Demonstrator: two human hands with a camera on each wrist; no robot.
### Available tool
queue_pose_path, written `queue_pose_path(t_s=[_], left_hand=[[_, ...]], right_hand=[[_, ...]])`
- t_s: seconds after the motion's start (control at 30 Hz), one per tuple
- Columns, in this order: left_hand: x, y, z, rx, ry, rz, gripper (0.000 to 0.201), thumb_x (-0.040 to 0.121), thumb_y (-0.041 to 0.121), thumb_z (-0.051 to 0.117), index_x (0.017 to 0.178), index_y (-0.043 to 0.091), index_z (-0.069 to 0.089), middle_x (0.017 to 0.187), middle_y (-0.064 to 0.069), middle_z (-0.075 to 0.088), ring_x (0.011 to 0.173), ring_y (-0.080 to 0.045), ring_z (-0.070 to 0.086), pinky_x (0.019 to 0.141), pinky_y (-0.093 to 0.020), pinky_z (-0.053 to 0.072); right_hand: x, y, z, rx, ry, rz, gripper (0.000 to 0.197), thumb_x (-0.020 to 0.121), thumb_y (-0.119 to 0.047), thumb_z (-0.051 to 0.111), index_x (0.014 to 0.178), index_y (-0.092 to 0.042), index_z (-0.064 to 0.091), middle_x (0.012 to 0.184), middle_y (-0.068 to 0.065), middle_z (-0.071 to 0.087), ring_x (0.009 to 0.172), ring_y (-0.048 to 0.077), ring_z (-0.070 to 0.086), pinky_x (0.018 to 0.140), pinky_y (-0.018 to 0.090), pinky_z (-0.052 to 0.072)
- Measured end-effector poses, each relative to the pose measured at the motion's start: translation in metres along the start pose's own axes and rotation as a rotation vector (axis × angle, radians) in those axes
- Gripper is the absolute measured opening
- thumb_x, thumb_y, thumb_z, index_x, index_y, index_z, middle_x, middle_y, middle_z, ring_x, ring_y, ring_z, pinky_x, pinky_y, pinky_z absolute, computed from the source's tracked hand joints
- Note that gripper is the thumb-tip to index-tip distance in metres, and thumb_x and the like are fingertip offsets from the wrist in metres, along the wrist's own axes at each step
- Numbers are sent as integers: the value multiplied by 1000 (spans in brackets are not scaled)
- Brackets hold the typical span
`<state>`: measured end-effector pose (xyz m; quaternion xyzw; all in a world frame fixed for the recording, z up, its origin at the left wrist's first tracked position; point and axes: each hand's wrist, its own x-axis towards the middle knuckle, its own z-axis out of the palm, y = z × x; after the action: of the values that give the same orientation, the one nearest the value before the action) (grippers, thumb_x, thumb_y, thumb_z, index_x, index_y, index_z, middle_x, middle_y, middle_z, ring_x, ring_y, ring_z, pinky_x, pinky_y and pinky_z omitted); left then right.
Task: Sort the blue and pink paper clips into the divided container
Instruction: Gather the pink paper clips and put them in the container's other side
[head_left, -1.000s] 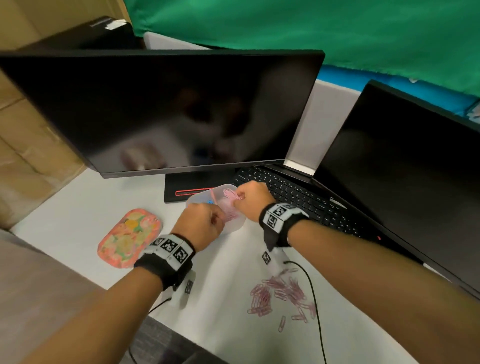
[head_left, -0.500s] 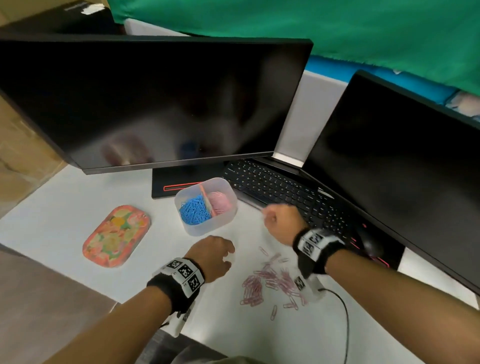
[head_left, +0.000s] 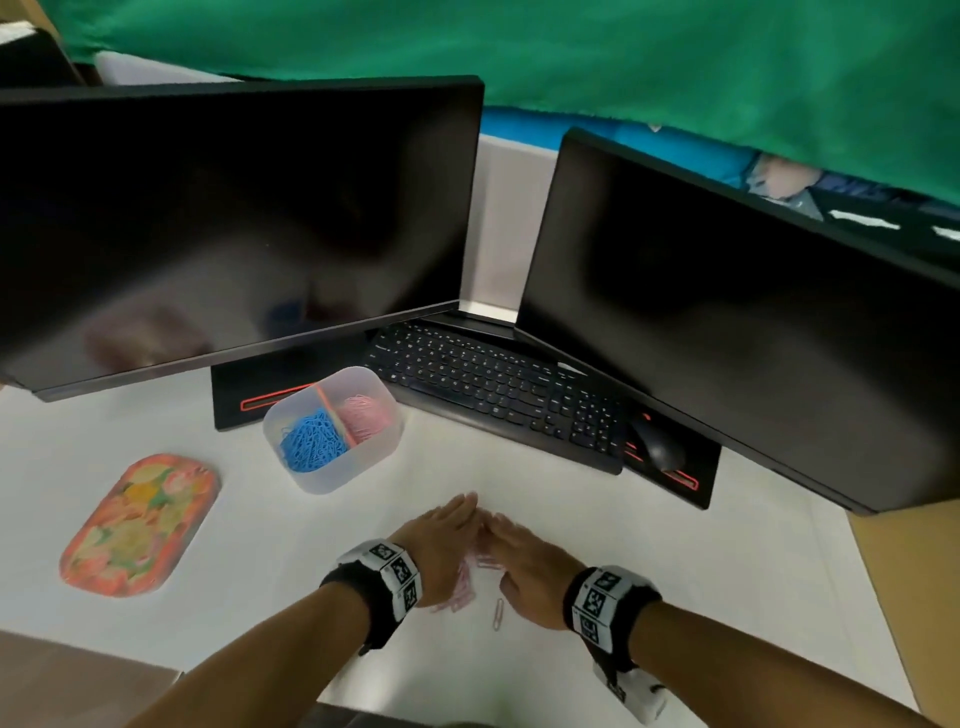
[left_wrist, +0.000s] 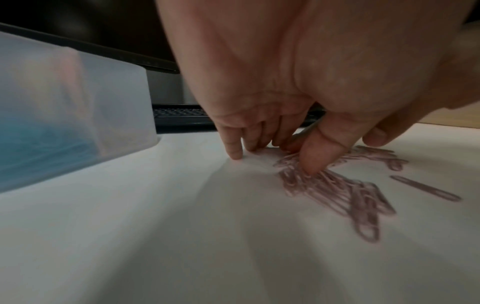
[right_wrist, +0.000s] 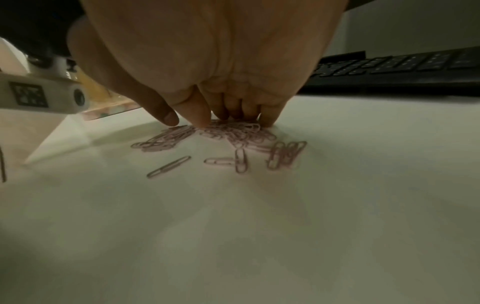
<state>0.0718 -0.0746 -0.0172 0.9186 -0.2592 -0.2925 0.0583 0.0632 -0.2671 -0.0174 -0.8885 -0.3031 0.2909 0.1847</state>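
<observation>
A translucent divided container (head_left: 358, 467) stands on the white desk, with blue clips (head_left: 310, 446) in its left half and pink clips (head_left: 363, 413) in its right half. Nearer me lies a pile of pink paper clips (head_left: 470, 577) (left_wrist: 335, 189) (right_wrist: 233, 133). My left hand (head_left: 441, 540) and right hand (head_left: 524, 561) stand on edge on either side of the pile, fingers straight and fingertips meeting at its far side. The fingertips (right_wrist: 202, 123) and left thumb (left_wrist: 314, 160) press down on the clips. One clip (head_left: 498, 614) lies apart, nearest me.
A floral oval tray (head_left: 137, 525) lies at the left. Behind the container are two dark monitors (head_left: 234, 223) (head_left: 727, 312), a black keyboard (head_left: 493, 395) and a mouse (head_left: 657, 444). The container's wall (left_wrist: 64, 107) is close to my left hand.
Both hands came away from the container and down to the desk. Their fingers straightened and now close in around the pink clip pile from both sides.
</observation>
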Motion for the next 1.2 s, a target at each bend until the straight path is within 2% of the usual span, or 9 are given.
queue_pose_path(t_s=[0.07,0.13,0.23,0.43,0.6,0.73,0.87,1.0,1.2], left_hand=[[-7,3,4,26,-35,70,75,93,24,48,153,12,5,161,-8,2,148,-20,1,122,-34,8],[-18,5,1,-55,-40,59,72,90,13,49,153,21,13,160,1,13,146,-19,20,117,-32,23],[-27,4,-5,-125,53,55,64,87,11,49,147,24,31,147,0,40,128,-27,48,102,-40,45],[-29,5,-2,-60,45,-94,83,85,30,62,151,18,14,149,-5,23,132,-26,34,98,-41,46],[-23,17,4,-138,65,-27,68,84,28,60,144,28,27,138,0,31,120,-23,43,90,-38,51],[-22,14,6,-119,62,-119,94,77,39,70,151,23,14,141,-2,27,123,-24,42,92,-38,49],[-25,11,9,-159,38,-201,105,68,46,80,147,21,17,134,-5,31,111,-26,54,89,-38,52],[-20,12,14,-261,44,-217,87,73,38,77,142,21,26,131,-4,35,103,-28,61,85,-36,53],[-12,14,16,-347,100,-187,42,82,32,64,120,21,50,113,-5,50,93,-29,62,79,-34,53]], right_hand=[[-10,2,0,61,8,8,65,92,-10,40,149,-34,21,159,-10,12,144,9,21,117,23,22],[-17,8,-5,89,66,81,60,94,-15,42,149,-29,23,159,-9,16,142,11,28,115,23,27],[-25,20,-12,85,165,281,64,95,-17,42,152,-22,14,160,-9,3,144,11,24,114,23,28],[-32,5,9,69,59,294,73,94,-10,44,153,-17,1,160,-3,-14,148,14,-3,119,26,18],[-29,-12,21,199,35,135,77,87,-5,42,152,-27,7,160,-12,2,145,10,19,115,22,23],[-32,2,10,154,176,277,75,88,-19,53,151,-26,12,153,-4,23,138,15,30,110,27,35],[-41,9,9,-2,133,419,90,82,-40,65,150,-25,8,141,1,26,127,19,35,96,28,46],[-40,6,13,33,169,531,92,78,-42,69,148,-23,12,138,3,27,125,22,38,95,30,46],[-34,0,18,211,187,595,56,85,-19,62,136,-20,37,129,3,42,114,22,54,94,25,45]])
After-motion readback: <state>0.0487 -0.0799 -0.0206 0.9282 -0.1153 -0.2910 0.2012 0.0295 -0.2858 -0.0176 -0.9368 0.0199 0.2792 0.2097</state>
